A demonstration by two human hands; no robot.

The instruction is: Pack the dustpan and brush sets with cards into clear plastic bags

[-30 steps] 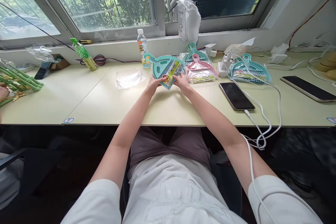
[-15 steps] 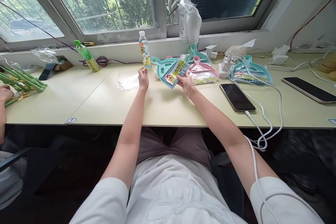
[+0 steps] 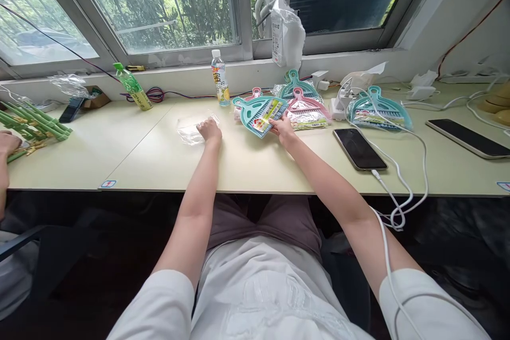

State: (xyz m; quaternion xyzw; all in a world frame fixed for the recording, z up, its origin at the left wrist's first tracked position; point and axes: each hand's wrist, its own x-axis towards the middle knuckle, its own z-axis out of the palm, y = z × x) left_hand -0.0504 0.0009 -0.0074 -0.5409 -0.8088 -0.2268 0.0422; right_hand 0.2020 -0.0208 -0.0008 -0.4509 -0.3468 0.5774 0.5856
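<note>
My right hand [image 3: 282, 128] grips the lower edge of a teal mini dustpan and brush set [image 3: 258, 111] with a colourful label, holding it just above the cream desk [image 3: 247, 164]. My left hand [image 3: 209, 130] rests with fingers curled on the right end of a clear plastic bag [image 3: 192, 130] lying flat on the desk. Behind the held set lie a pink dustpan set [image 3: 306, 109] and another teal one [image 3: 295, 85], both in clear wrapping.
A water bottle [image 3: 219, 85] stands by the window sill, a green bottle [image 3: 131, 86] leans further left. A bagged teal dustpan set [image 3: 378, 109], a phone [image 3: 359, 148] on a white cable, and a tablet [image 3: 466, 138] lie right. Another person's hand [image 3: 7, 143] is at far left by green sticks [image 3: 32, 125].
My left hand let go of the teal dustpan set, moved left and came down on the clear bag. My right hand lowered the set toward the desk.
</note>
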